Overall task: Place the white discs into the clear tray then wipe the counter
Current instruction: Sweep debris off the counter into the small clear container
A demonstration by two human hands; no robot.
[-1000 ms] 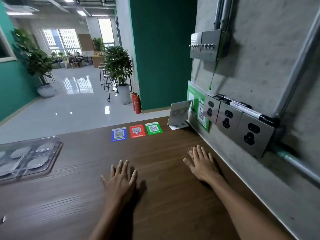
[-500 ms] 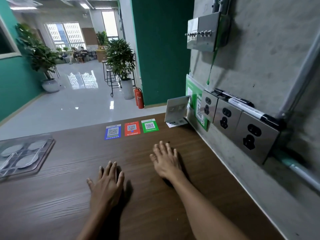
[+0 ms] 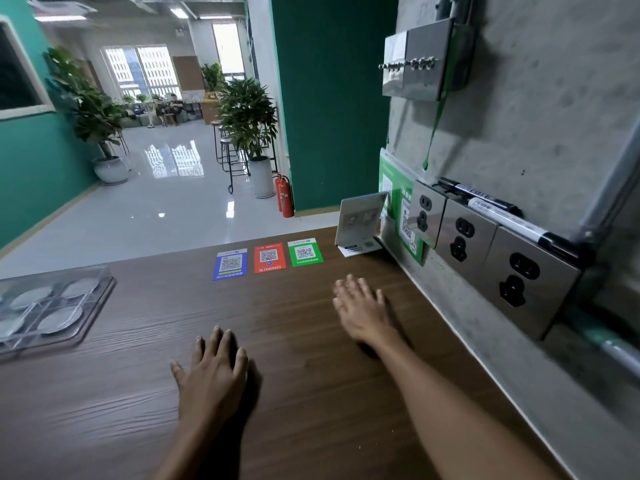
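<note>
Wooden counter [image 3: 311, 393] bears both flat, released hands: left [image 3: 211, 372], right [image 3: 363, 311]; discs [image 3: 59, 318] fill clear tray [image 3: 100, 306].

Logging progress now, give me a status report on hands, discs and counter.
Left hand open, flat on brown wooden counter. Right hand open, blurred. White round discs in clear plastic tray. No cloth visible.

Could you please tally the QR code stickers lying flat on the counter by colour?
Blue sticker: 1
Red sticker: 1
Green sticker: 1
Total: 3
</note>
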